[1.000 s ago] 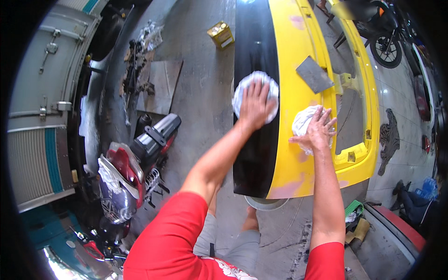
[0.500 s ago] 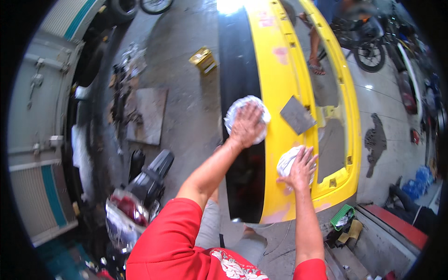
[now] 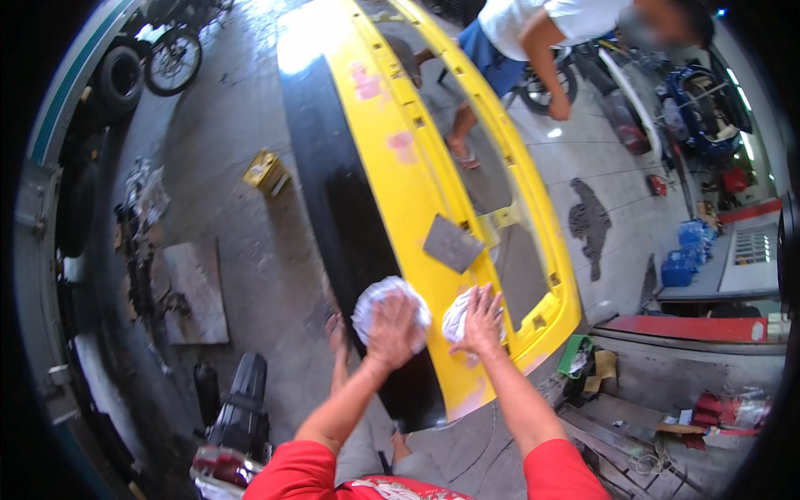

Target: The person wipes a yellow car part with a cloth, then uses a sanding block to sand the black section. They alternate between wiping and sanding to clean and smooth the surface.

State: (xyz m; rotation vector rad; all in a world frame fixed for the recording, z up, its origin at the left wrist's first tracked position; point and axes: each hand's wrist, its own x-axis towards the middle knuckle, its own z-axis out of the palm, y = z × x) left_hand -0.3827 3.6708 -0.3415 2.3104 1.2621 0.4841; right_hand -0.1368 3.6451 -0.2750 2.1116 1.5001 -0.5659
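Observation:
A long yellow vehicle panel with a black strip along its left side lies before me; a window opening runs along its right side. My left hand holds a bunched white cloth down on the seam between black and yellow, fingers laid over it. On the yellow part to the right, my right hand presses a second white cloth, its thumb out to the left. A flat grey sheet rests on the panel just beyond the right hand.
Across the panel another person leans in from the right. A yellow tin stands on the floor at left, near a flat board. A motorcycle seat is close at lower left. Right of me sit a green basket and a red-edged bench.
My left hand has slid its cloth along the panel toward me, level with the right hand. The right hand stays near the grey sheet. The view has swung right, showing more of the other person.

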